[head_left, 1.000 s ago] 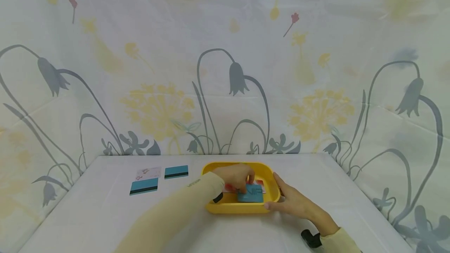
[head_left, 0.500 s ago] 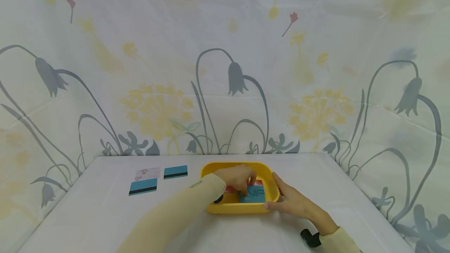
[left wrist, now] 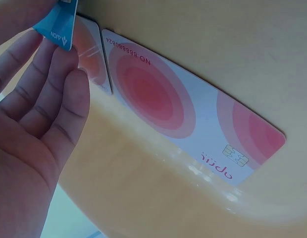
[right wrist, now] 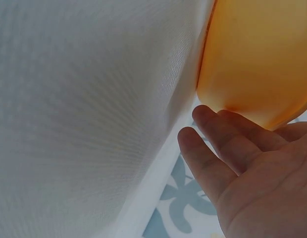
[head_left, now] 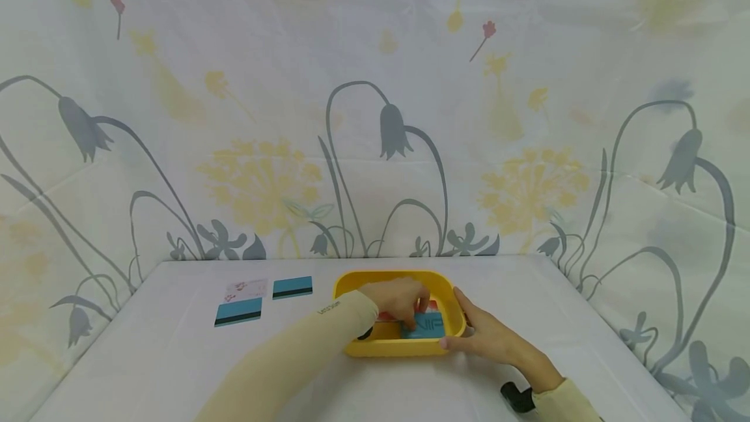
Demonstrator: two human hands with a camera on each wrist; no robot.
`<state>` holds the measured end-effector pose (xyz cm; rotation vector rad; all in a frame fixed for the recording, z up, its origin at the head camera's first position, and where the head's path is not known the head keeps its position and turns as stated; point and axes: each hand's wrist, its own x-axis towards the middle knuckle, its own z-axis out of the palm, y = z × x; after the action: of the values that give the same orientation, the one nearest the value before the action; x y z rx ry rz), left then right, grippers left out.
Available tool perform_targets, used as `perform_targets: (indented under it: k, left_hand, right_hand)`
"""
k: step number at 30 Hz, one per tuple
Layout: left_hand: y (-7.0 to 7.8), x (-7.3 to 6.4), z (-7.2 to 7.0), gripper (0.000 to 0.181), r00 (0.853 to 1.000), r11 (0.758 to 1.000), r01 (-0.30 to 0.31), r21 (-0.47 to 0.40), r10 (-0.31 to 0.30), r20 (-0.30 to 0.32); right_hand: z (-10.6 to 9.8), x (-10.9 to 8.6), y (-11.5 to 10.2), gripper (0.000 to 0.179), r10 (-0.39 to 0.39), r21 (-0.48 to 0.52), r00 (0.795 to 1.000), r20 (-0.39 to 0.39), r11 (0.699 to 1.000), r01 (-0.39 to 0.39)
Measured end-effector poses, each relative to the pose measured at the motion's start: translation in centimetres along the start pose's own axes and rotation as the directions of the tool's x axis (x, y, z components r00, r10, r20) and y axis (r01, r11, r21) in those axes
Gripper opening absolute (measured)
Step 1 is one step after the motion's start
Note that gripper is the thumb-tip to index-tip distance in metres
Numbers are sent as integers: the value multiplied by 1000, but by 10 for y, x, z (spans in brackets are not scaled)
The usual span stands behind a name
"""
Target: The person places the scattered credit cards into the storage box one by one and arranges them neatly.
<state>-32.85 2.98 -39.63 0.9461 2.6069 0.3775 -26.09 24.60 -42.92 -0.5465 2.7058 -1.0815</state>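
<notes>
Three thin blue or whitish cards (head_left: 238,308) lie outside; inside the yellow plastic tray (head_left: 398,348), the left hand (head_left: 395,297) pinches a blue rectangular card (head_left: 431,326) (red-and-white plastic cards (left wrist: 153,96) remain); the right hand (head_left: 491,336), fingers extended, touches its end.

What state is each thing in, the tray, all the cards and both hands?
Yellow tray: upright, open-topped
Left hand: pinching the VIP card
Blue VIP card: held inside the tray
Red-and-white card: in tray, chip up
Second reddish card: in tray, partly hidden
Two striped blue cards: on table, stripe up
Pale card: flat on table
Right hand: touching the tray
</notes>
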Motion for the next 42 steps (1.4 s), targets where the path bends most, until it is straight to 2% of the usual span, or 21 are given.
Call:
perform_targets:
  k: [14,22,31,42]
  left_hand:
    - [3,0,4,24,1000,1000,11,-11,-11,9]
    - [2,0,2,23,1000,1000,-26,7,26,12]
    - [3,-2,2,22,1000,1000,-26,-18,26,16]
    - [-1,-1,1,18,997,997,-73,-31,73,6]
  right_hand:
    - [0,0,-1,107,-5,-9,1000,5,1000,5]
    - [-1,-1,-2,109,7,0,1000,7,1000,-7]
    - [0,-1,-3,109,12,7,1000,6,1000,-12]
    - [-1,-1,-1,109,-4,5,1000,8,1000,4]
